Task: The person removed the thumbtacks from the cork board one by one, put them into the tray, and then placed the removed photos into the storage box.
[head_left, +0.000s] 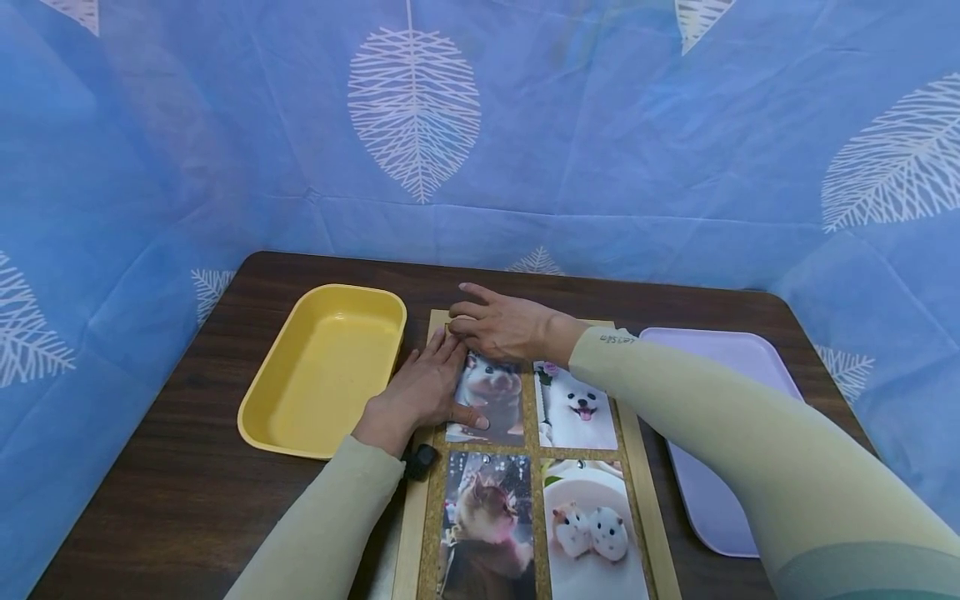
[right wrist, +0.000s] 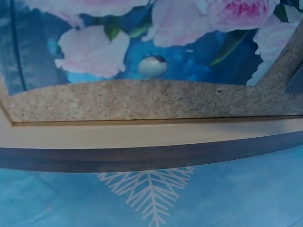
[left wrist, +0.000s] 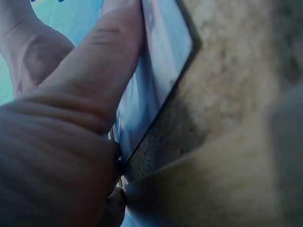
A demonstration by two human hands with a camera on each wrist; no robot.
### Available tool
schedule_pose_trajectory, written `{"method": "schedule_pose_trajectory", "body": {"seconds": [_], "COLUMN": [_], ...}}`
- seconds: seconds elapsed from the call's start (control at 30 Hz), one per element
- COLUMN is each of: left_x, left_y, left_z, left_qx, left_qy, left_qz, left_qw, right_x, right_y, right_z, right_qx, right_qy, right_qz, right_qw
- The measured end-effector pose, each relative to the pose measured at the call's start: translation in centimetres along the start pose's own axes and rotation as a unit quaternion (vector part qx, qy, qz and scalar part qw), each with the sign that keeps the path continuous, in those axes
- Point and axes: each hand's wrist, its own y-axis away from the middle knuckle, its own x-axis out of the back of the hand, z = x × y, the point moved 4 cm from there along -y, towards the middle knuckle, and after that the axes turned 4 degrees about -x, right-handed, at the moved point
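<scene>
Three photos (head_left: 491,508) look pinned to the corkboard (head_left: 537,500), while the far-left photo (head_left: 497,396) seems left to fasten, the left hand (head_left: 423,387) flat on it, the right hand (head_left: 510,327) at its far edge, grip unclear.

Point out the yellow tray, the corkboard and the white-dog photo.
Yellow tray (head_left: 322,383): head view, inside floor.
Corkboard (head_left: 535,452): head view, bare cork strip.
White-dog photo (head_left: 582,406): head view, dog's face.

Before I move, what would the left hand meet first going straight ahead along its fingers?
The left hand would likely meet the right hand first; whether they already touch is unclear.
</scene>
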Motion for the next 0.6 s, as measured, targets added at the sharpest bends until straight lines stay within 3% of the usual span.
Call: {"method": "schedule_pose_trajectory", "body": {"seconds": [0.6], "left_x": [0.04], "left_y": [-0.10], "left_z": [0.10], "left_qx": [0.012], "left_qy": [0.007], "left_qz": [-0.010], "left_qw": [0.9999], "right_x": [-0.21], "right_y": [-0.12], "right_z": [0.13], "right_qx": [0.007], "right_qy": [0.029], "right_qz": [-0.009], "right_qw": [0.9995]}}
